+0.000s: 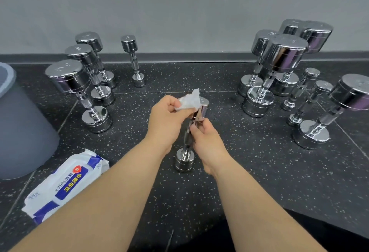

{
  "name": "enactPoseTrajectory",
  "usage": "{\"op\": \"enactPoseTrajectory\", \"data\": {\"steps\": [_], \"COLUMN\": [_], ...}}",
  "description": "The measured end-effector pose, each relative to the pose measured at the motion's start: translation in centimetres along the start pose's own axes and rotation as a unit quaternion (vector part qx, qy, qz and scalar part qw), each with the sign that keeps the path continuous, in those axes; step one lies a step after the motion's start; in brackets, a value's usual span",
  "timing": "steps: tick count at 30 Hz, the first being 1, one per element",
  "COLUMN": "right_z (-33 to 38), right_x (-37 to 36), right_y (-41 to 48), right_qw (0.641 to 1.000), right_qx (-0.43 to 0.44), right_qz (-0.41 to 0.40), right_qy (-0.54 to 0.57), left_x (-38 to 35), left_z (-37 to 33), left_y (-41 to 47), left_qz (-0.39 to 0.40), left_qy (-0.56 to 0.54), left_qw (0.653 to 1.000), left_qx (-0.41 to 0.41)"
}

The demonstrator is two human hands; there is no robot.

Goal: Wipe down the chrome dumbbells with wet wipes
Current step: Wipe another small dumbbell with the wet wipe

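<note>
Forearms (99, 201) in, left hand (169, 115) pinching a crumpled wet wipe (188, 100) against the top head of the small dumbbell (202, 110) standing mid-floor, right hand (207, 141) gripping its handle: mid-wipe, I'd say, next working down the shaft.

Glossy chrome dumbbell (200, 109), speckled matt floor (249, 171)

There is only one camera. It sits on the person's head and looks forward and down. The left hand (166, 117) and right hand (207, 143) are close below it. The dark floor (259, 171) is near, the grey wall (179, 2) farther back.
</note>
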State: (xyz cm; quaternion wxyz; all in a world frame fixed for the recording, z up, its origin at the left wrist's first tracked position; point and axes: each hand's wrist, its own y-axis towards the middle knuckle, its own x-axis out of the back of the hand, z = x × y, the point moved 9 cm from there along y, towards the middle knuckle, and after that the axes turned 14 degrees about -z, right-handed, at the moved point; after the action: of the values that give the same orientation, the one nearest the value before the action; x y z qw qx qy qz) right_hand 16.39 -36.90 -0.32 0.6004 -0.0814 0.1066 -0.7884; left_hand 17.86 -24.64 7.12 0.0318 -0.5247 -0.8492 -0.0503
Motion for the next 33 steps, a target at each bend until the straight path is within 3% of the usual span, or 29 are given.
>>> {"op": "enactPoseTrajectory", "data": {"steps": [2, 7, 11, 15, 19, 22, 25, 27, 31, 33], "right_z": [-0.1, 0.2, 0.8, 2.9, 6.3, 9.6, 9.4, 7.8, 3.3, 1.4], "right_x": [0.5, 0.9, 1.8, 2.2, 4.4, 5.8, 6.0, 7.0, 9.7, 10.3], "right_y": [0.1, 0.2, 0.6, 1.6, 4.2, 6.5, 8.1, 9.3, 12.0, 12.5], "right_qw": [1.0, 0.991, 0.979, 0.985, 0.983, 0.946, 0.87, 0.853, 0.862, 0.849], "right_qx": [-0.012, -0.074, -0.123, -0.133, -0.018, 0.107, 0.181, 0.192, 0.181, 0.188], "right_qz": [-0.012, 0.009, 0.032, 0.076, 0.039, 0.027, 0.09, 0.103, 0.105, 0.121], "right_qy": [0.004, 0.11, 0.158, 0.084, -0.178, -0.306, -0.45, -0.475, -0.461, -0.48], "left_x": [0.8, -0.2, -1.8, -4.4, -6.8, -9.1, -11.3, -13.0, -16.1, -16.7], "left_z": [0.9, 2.1, 3.9, 4.6, 4.9, 4.9, 5.4, 6.3, 9.3, 9.9], "left_y": [-0.6, -2.3, -3.1, -3.2, -2.4, -1.8, -1.4, -1.4, -1.1, -1.4], "left_qz": [-0.018, 0.031, 0.135, 0.155, 0.147, 0.184, 0.212, 0.233, 0.262, 0.265], "left_qy": [0.053, 0.091, 0.151, 0.216, 0.282, 0.355, 0.423, 0.455, 0.498, 0.539], "left_qw": [0.998, 0.995, 0.979, 0.964, 0.946, 0.91, 0.873, 0.849, 0.816, 0.781], "left_qx": [-0.013, 0.017, 0.033, -0.01, -0.068, -0.107, -0.118, -0.133, -0.131, -0.174]}}
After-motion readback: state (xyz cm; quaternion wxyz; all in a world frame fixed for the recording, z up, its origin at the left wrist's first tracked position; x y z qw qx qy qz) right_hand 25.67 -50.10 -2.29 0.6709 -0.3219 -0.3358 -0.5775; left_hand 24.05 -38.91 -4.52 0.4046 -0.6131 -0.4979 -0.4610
